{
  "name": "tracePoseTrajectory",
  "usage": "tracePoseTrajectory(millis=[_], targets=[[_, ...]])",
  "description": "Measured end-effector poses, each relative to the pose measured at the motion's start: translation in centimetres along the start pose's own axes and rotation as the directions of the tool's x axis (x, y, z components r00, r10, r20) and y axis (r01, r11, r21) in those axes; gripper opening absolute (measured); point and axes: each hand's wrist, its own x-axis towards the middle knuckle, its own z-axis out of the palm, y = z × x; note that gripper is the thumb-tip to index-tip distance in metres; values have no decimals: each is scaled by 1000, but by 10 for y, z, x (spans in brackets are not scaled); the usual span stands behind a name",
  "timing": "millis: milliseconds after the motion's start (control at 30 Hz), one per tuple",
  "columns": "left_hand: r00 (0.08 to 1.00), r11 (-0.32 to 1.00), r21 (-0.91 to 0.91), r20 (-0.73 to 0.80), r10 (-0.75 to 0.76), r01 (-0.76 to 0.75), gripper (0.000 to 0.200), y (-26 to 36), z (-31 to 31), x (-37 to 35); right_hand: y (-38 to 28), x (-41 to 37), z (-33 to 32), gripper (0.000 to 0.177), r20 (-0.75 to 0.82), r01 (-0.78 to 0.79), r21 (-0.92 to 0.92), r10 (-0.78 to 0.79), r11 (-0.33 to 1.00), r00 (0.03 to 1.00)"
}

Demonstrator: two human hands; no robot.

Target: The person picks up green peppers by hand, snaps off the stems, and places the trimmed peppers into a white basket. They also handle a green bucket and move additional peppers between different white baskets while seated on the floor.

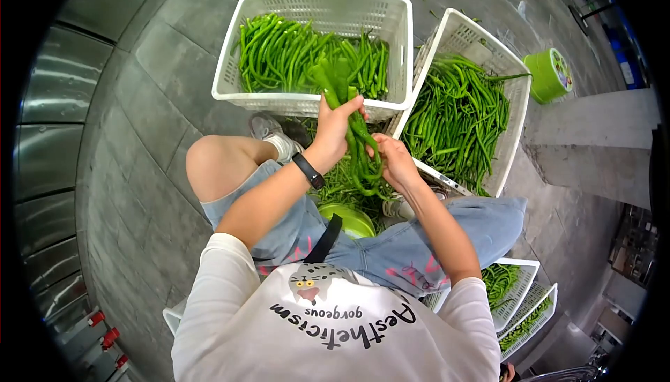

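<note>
My left hand (333,122) is closed around a bunch of long green chili peppers (357,148), held just past the near rim of a white plastic crate (225,68). The upper ends are motion-blurred; the lower ends hang curled between my hands. My right hand (396,164) pinches at the right side of this bunch, its fingertips partly hidden. Inside the far crate, more green chili peppers (279,54) lie in rows. A tilted white crate (518,131) to the right holds a loose heap of green chili peppers (457,117).
Green scraps (340,185) lie on the ground between my legs, near a light green rounded seat or tub (352,221). A green bucket (548,75) stands beyond the right crate. More white crates (528,288) with green peppers sit at lower right. Metal panels (52,162) line the left.
</note>
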Motion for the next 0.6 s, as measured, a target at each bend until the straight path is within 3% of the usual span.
tracePoseTrajectory(millis=[133, 167, 267, 300, 400, 467, 533, 600], targets=[[1000, 1000, -16, -17, -22, 22, 13, 8, -1, 1, -4, -1, 6, 16, -18, 56, -134, -59, 989, 998], [1000, 1000, -4, -7, 3, -3, 13, 9, -4, 3, -14, -4, 3, 11, -28, -61, -285, 55, 956, 998], [999, 999, 5, -13, 39, -38, 13, 10, -7, 6, -6, 2, -6, 7, 121, 253, -482, -223, 839, 967], [1000, 1000, -18, -29, 8, -8, 12, 12, -6, 6, -9, 2, -6, 6, 90, 225, -474, -207, 851, 974], [1000, 997, -76, -17, 8, -10, 11, 16, -12, 15, -18, -5, 1, 6, 124, 366, -509, -354, 779, 927], [995, 997, -71, -98, 18, -25, 9, 33, -27, 31, -23, -13, -2, 5, 172, 477, -547, -466, 687, 868], [996, 946, -322, -58, -71, 48, 8, 55, -47, 51, -29, -25, -5, 5, 137, 477, -516, -481, 711, 866], [1000, 900, -434, 27, -12, 22, 9, 71, -53, 55, -37, -37, -11, 7, 171, 466, -575, -458, 673, 873]])
